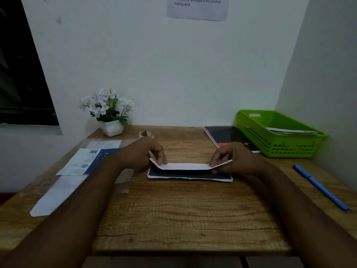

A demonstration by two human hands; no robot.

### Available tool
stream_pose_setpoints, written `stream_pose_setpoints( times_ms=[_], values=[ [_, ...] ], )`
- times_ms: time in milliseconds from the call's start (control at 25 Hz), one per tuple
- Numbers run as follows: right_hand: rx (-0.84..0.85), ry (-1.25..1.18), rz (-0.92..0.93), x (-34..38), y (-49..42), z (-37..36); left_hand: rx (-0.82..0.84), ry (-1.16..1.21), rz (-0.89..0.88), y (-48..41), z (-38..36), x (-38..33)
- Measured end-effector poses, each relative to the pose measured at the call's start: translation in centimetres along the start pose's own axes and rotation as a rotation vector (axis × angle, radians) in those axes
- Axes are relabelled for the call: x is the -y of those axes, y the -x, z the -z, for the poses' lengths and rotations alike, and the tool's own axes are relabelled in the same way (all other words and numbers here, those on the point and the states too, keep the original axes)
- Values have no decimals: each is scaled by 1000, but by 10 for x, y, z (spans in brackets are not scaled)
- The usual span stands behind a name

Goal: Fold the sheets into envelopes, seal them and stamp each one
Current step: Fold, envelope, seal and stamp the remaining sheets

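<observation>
A sheet with a dark printed face and white back (189, 176) lies mid-table, its far edge folded toward me as a white flap (185, 166). My left hand (143, 153) pinches the flap's left corner. At the other end, my right hand (233, 157) grips the right corner, slightly raised. More printed sheets (81, 163) and a long white folded piece (58, 194) lie at the left. A roll of tape (146, 134) stands behind my left hand.
A green basket (280, 147) holding folded papers sits back right, with a black notebook (226, 135) beside it. A blue pen (320, 187) lies at the right edge. A white flower pot (111, 127) stands back left. A printed note (197, 6) hangs on the wall.
</observation>
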State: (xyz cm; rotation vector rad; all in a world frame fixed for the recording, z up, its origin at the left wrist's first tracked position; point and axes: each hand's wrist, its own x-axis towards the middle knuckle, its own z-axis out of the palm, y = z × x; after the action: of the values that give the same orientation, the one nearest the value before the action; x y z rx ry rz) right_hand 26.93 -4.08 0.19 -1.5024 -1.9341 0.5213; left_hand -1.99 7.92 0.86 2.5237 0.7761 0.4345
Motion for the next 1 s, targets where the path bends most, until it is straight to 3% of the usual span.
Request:
stream_pose_setpoints(
  times_ms=[200,320,720,1000],
  values=[
    [146,31,-94,5,3,4,5,33,13,3,1,-3],
    [141,-39,-119,9,4,3,1,33,8,1,-3,-6],
    [95,160,25,18,-1,-30,30,42,30,-3,-25,-23],
    [157,243,84,30,-3,-41,4,26,-4,-1,-30,-28]
  ],
)
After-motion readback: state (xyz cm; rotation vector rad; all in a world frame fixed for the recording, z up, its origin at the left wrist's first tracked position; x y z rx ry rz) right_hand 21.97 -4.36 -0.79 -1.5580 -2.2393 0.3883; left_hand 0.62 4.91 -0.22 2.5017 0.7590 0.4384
